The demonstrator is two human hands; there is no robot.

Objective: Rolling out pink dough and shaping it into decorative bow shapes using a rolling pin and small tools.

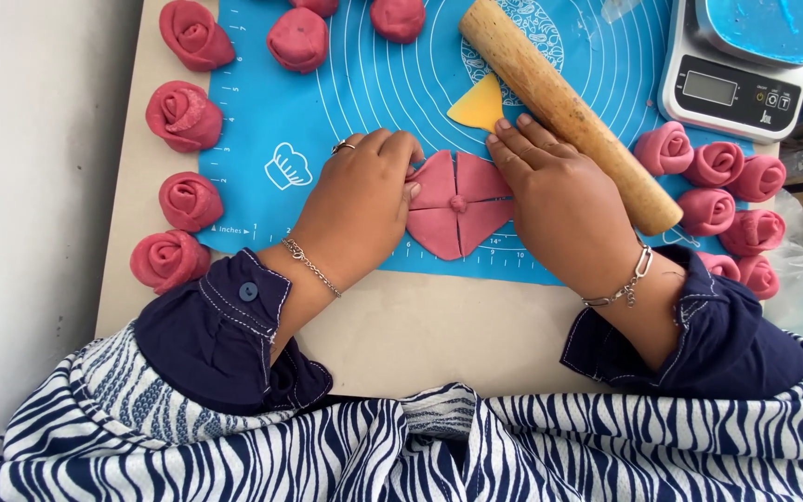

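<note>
We had both hands down on the flat pink dough round [457, 206], which lay on the near edge of the blue baking mat [346, 93] on the worktop [420, 335]. The round was cut into four petals joined at a small knob in its middle. Our left hand [364, 200] pinched the round's left petal with curled fingertips; our right hand [559, 200] pressed flat over its right petals, fingers together, gripping nothing. As we judged it, we were at the folding step, with the petals cut and not yet gathered; the next move called for lifting one petal cleanly and wrapping it round the knob without tearing the thin dough.

Just beyond the round lay a yellow scraper [478, 107], and a wooden rolling pin [564, 107] ran slantwise past our right hand. Left of the round stood finished dough roses [183, 116] in a column, with more dough roses [722, 191] clustered to its right. Farthest off, right of the round, sat a kitchen scale [731, 88].
</note>
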